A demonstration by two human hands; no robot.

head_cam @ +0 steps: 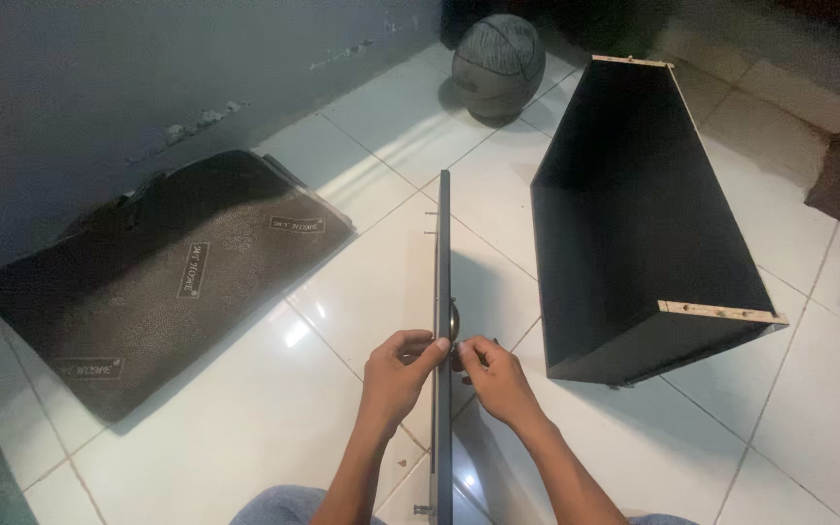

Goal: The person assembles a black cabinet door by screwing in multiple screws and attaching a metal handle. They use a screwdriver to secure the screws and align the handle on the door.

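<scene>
A dark flat panel (442, 243) stands on its edge on the white tiled floor, running away from me. My left hand (397, 374) presses against its left face, thumb on the top edge. My right hand (491, 374) pinches a small round knob (455, 318) on the panel's right face. Small pegs stick out of the panel's left side near the far end and at the near bottom.
A black open cabinet shell (634, 224) lies on the floor to the right. A dark mat (167, 272) lies to the left by the grey wall. A basketball (498, 63) rests at the back. My knees show at the bottom edge.
</scene>
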